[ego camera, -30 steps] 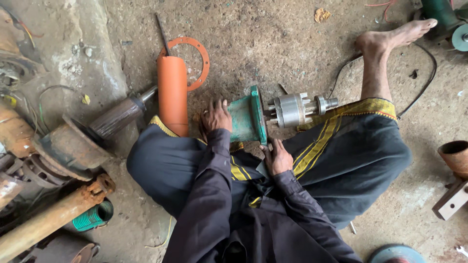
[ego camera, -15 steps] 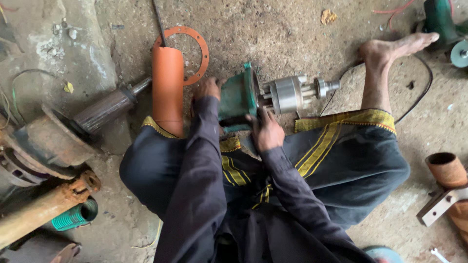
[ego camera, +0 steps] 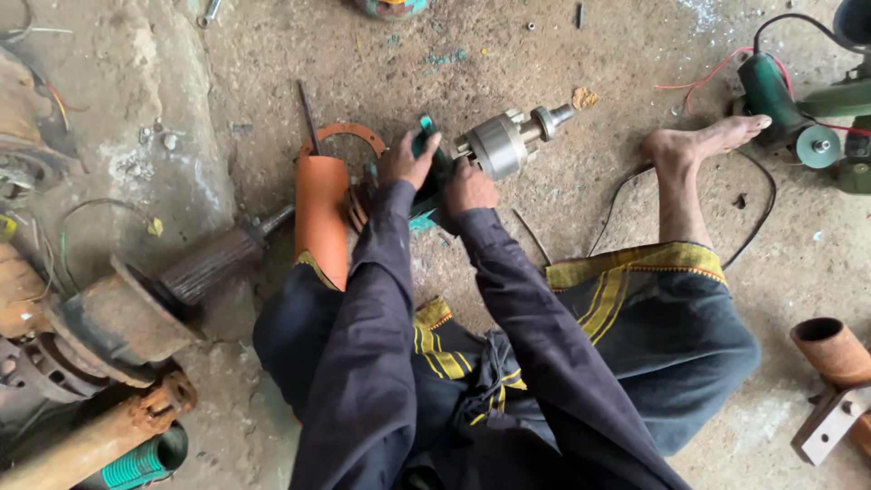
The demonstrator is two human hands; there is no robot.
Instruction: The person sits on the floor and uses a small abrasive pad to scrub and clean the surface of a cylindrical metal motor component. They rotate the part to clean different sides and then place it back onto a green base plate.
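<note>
Vs. half a sec ago: the green housing w/ its metal rotor has swung, shaft now pointing toward 2 o'clock instead of lying flat toward 3; both hands have moved up w/ it, arms stretched further out from the body. The bare foot sits at 2–3 o'clock as before.

Concrete floor [ego camera: 562, 54] fills the view, dusty, w/ green paint flecks. Person sits on it, dark sleeves and a dark wrap w/ yellow stripes; the bare foot [ego camera: 703, 141] rests sole-side down, leg stretched out.

Rusty machine parts [ego camera: 100, 327] lie at 8–9 o'clock, a splined shaft [ego camera: 213, 263] poking out toward the orange tube [ego camera: 321, 213], which stands just left of the left arm. Orange ring gasket [ego camera: 343, 134] lies behind the tube, a thin rod [ego camera: 307, 109] across it.

Green housing [ego camera: 428, 172] is at 12 o'clock from the body, mostly hidden by the hands; the metal rotor [ego camera: 504, 141] sticks out of it, well clear of the foot.

Left hand [ego camera: 406, 159]: fingers curled over the housing's top edge, gripping it. Right hand [ego camera: 469, 188]: closed tight round the housing near the rotor's base; can't tell which part the fingertips touch.

Green angle grinder [ego camera: 780, 104] w/ red wire at 2 o'clock. Rusty pipe stub [ego camera: 830, 349] at 4 o'clock.
</note>
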